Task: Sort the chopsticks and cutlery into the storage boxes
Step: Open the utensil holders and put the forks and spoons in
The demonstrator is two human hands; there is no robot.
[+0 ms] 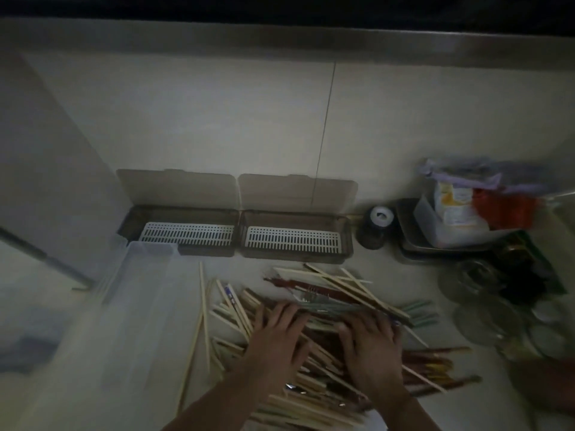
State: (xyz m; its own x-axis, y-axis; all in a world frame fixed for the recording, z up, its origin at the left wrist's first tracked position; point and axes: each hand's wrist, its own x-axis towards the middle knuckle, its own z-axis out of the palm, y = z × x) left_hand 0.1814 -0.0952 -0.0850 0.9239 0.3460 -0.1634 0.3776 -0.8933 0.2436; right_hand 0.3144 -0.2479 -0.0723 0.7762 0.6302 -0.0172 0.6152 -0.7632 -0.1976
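Your left hand [277,331] and right hand [370,346] lie palm-down, side by side, on a heap of chopsticks [314,359] spread over the pale desk [485,409]. The fingers [291,312] of both hands are spread wide and flat on the sticks; whether any stick is pinched underneath you cannot tell, since the palms cover that part. The dim, blurred view makes the heap hard to sort by eye: pale wooden sticks, dark reddish ones [435,353] toward the right and greenish ones [420,312] at the far right edge. A few metal glints near your forearms [298,390] may be cutlery, but they are too blurred to name.

Beyond the heap, against the wall, two storage boxes stand side by side with lids tipped back: the left box [186,233] and the right box [295,241], each showing a white slotted tray inside. A clear plastic container [130,300] at your left overlaps the near left corner of the left box. At right, a dark jar [375,227], a metal tray [435,247] holding packets, and glassware [485,303] blur together. The lower frame edge cuts off the near end of the heap.
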